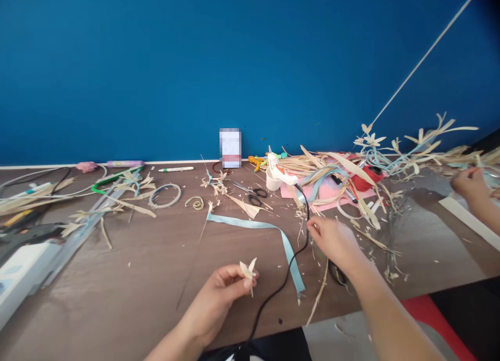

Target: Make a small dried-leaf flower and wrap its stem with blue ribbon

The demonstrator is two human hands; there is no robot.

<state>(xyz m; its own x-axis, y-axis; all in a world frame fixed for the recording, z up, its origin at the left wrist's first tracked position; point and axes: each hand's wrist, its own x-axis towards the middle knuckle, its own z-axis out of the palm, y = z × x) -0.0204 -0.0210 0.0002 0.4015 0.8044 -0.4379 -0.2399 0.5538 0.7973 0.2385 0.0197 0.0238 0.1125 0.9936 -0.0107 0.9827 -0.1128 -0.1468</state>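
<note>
My left hand is closed in a pinch on a small pale folded leaf piece held just above the brown table. My right hand rests further right on the table with its fingers curled, touching thin dry straw strips beside the black cord of a white glue gun. What those fingers hold is too small to name. A light blue ribbon lies between the two hands.
Scissors lie near the glue gun. Heaps of dry leaf strips cover the back right, more scraps the left. Another person's hand is at the far right. A white power strip sits at the left edge.
</note>
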